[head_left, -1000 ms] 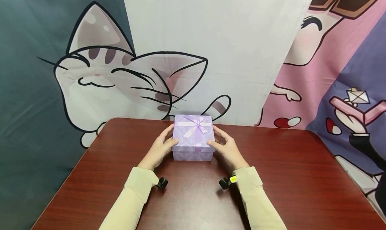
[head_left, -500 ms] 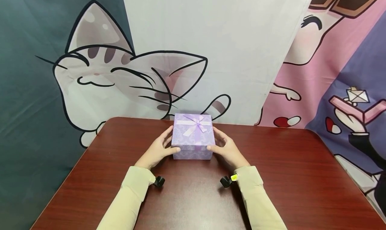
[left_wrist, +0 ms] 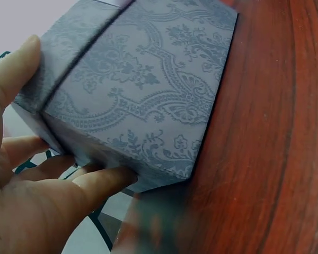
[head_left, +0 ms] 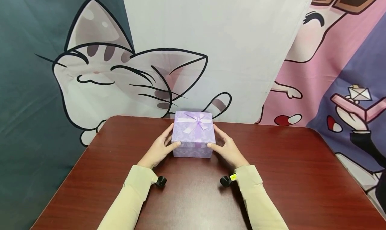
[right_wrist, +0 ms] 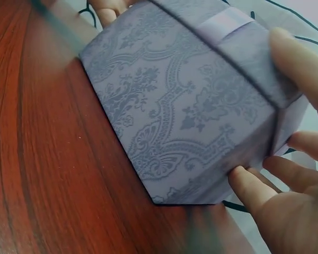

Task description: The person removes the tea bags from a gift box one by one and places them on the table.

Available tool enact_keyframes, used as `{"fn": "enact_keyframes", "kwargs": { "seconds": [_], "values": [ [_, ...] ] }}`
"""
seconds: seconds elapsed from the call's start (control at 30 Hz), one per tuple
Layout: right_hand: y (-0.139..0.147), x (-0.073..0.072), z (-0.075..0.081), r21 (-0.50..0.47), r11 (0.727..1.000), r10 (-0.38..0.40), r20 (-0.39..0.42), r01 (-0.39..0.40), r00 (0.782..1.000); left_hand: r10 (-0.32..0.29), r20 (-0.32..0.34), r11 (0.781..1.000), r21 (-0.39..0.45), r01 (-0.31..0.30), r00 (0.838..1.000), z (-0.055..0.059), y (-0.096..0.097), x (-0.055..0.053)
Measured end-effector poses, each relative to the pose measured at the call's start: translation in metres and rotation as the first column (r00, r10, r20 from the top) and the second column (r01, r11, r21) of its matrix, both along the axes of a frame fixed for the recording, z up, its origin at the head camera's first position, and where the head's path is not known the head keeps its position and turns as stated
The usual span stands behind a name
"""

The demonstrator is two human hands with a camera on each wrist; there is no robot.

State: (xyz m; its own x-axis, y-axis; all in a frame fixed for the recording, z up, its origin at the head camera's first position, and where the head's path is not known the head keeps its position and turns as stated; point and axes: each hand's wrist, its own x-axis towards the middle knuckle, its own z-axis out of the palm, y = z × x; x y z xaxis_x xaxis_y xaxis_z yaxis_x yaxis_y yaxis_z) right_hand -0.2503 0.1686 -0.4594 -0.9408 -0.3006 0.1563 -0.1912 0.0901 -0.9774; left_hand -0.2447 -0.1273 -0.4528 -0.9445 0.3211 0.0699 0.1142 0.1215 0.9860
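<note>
A lavender gift box (head_left: 193, 152) with a pale patterned surface stands on the table. Its lid (head_left: 184, 131) carries a ribbon bow (head_left: 198, 123) and sits down over the base. My left hand (head_left: 156, 149) grips the box's left side, thumb at the lid's front corner and fingers along the side. On the opposite side my right hand (head_left: 230, 151) holds it likewise, its thumb at the front of the lid. In the left wrist view, the left hand's fingertips (left_wrist: 122, 177) press low on the side wall. The right wrist view has the right index fingertip (right_wrist: 238, 174) against the base.
The reddish-brown wooden table (head_left: 289, 176) extends to both sides and toward me. Behind its far edge hangs a cloth backdrop (head_left: 241, 39) with cartoon figures. A small black camera (head_left: 161, 182) is worn at the left wrist, another black camera (head_left: 225, 181) at the right.
Both thumbs have slid from the lid's top edge down onto its front. The box keeps its place on the table, while the head view has shifted slightly.
</note>
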Motion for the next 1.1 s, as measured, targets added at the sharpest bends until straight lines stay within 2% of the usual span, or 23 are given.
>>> {"fn": "enact_keyframes", "kwargs": {
  "seconds": [0.2,0.43,0.57,0.67,0.87,0.93,1.1],
  "values": [
    [-0.005,-0.001,0.006,-0.003,1.0,-0.028,-0.077,0.028,0.997,0.028,-0.048,0.999,-0.019,-0.029,0.998,0.004,0.002,0.0],
    [-0.01,0.001,0.013,-0.027,0.999,-0.048,-0.058,0.046,0.997,0.081,-0.16,0.986,-0.131,-0.102,0.984,0.011,0.001,0.0],
    [-0.01,0.003,0.018,-0.031,0.997,-0.075,-0.106,0.072,0.992,0.081,-0.202,0.975,-0.186,-0.12,0.976,0.012,0.002,0.0],
    [-0.008,0.005,0.023,-0.059,0.996,-0.081,-0.139,0.073,0.987,0.078,-0.233,0.968,-0.215,-0.129,0.969,0.016,0.003,0.002],
    [-0.007,0.01,0.035,-0.151,0.988,-0.063,-0.151,0.04,0.986,0.088,-0.292,0.958,-0.237,-0.161,0.953,0.028,0.004,0.007],
    [-0.008,0.013,0.039,-0.167,0.986,-0.058,-0.161,0.03,0.985,0.094,-0.303,0.964,-0.212,-0.163,0.948,0.032,0.003,0.008],
    [-0.015,0.022,0.05,-0.167,0.985,-0.074,-0.188,0.042,0.979,0.102,-0.297,0.991,-0.051,-0.122,0.949,0.041,-0.004,0.011]
  ]
}}
